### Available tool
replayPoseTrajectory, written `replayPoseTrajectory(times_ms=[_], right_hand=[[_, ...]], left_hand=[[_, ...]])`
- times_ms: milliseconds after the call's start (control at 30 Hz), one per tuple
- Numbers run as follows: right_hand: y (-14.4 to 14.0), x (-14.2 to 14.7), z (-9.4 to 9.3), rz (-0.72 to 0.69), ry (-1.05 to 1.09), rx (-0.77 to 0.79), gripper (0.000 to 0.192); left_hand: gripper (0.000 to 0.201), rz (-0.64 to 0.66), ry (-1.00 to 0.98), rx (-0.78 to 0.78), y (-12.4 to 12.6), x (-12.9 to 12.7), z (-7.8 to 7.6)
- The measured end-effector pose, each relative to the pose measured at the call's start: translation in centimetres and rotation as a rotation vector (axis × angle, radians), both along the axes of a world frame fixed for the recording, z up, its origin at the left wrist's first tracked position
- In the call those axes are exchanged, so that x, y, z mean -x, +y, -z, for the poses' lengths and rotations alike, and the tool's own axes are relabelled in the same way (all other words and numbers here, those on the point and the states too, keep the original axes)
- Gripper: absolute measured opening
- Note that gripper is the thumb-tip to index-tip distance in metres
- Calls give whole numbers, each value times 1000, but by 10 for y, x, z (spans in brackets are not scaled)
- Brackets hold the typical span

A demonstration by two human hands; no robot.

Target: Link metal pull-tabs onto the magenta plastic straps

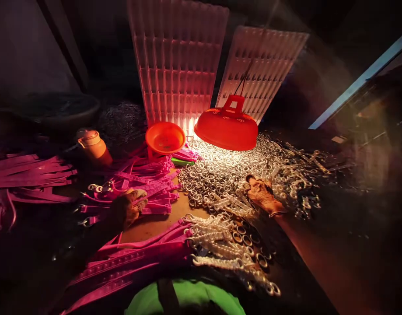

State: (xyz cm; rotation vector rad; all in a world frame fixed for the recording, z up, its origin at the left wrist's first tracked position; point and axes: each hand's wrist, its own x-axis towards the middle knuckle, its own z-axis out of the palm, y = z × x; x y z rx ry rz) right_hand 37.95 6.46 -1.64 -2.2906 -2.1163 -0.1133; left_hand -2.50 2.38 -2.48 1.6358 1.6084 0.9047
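My left hand (132, 207), fingers curled, is at a pile of pink straps (151, 188) and appears closed on a pink strap. Metal fittings show at the left ends of these straps. My right hand (262, 195) reaches to a heap of metal rings (217, 170), its fingers bent down at the heap. What its fingertips hold, if anything, is hidden. Nearer to me lies a second bundle of pink straps (135, 258), with metal chain pieces (217, 245) at its right ends.
A red lamp (227, 127) hangs over the heap. Behind the straps stand an orange bowl (165, 138) and an orange bottle (95, 148). Two ridged panels (181, 61) rise at the back. More pink straps (26, 175) lie far left; green cloth (187, 299) shows below.
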Motion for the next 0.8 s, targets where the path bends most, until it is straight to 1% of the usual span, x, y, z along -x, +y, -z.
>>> replayPoseTrajectory(times_ms=[33,100,167,200,267,367,467,533,600,633,667,733,767,800], right_hand=[[5,-1,3,-3,1,8,25],[14,-3,8,-8,-11,10,24],[21,-7,12,-17,-21,10,23],[24,-9,13,-29,-19,14,21],[28,-13,12,-58,8,5,18],[30,-15,2,-63,8,-91,11],[28,-5,-14,-81,-43,-207,14],[25,9,-22,-152,-2,-272,20],[19,28,-23,-244,154,-325,24],[16,39,-21,-283,276,-342,24],[13,52,-17,-325,420,-341,23],[7,82,-5,-371,771,-294,17],[5,99,1,-363,991,-237,15],[2,116,7,-328,1237,-181,17]], left_hand=[[34,10,122,-34,3,7,0],[37,97,407,-92,12,12,1],[37,160,599,-108,23,7,5],[35,168,652,-103,28,4,8],[33,162,689,-83,34,-4,15],[35,182,734,-65,38,-9,21],[36,199,741,-53,39,-11,19],[32,216,729,-58,38,-14,14],[27,247,716,-88,34,-17,8],[25,248,653,-105,31,-19,4],[23,231,550,-119,26,-20,1],[21,159,283,-134,15,-24,-6],[22,124,168,-137,8,-25,-9],[25,89,69,-128,2,-27,-11]])
